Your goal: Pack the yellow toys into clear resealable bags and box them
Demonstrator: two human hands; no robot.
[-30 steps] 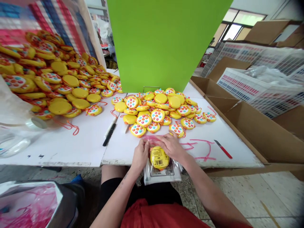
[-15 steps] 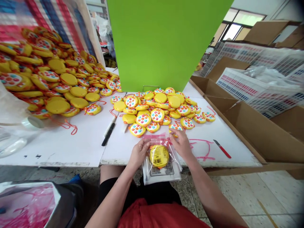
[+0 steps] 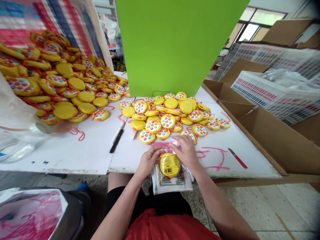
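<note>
At the table's near edge, both my hands pinch the top of a clear plastic bag [image 3: 172,180]. My left hand [image 3: 148,161] grips its upper left corner, and my right hand [image 3: 185,151] is closed over the upper right. Inside the bag lies a round yellow toy [image 3: 170,164], barcode label facing up. The bag's pink strip runs between my fingers. The bag rests on a stack of more clear bags that hangs over the table edge. Just beyond my hands lies a small heap of yellow dotted toys [image 3: 170,115] with red cords.
A large pile of the same yellow toys [image 3: 55,83] fills the table's left. A black-and-white pen [image 3: 116,138] and a red-handled blade [image 3: 237,158] lie on the white tabletop [image 3: 82,153]. Open cardboard boxes [image 3: 270,140] stand right; a green panel [image 3: 175,43] rises behind.
My right hand shifted from the bag's centre out to its right corner, then back inward over the top. My left hand stayed on the left corner. The bag stayed in place.
</note>
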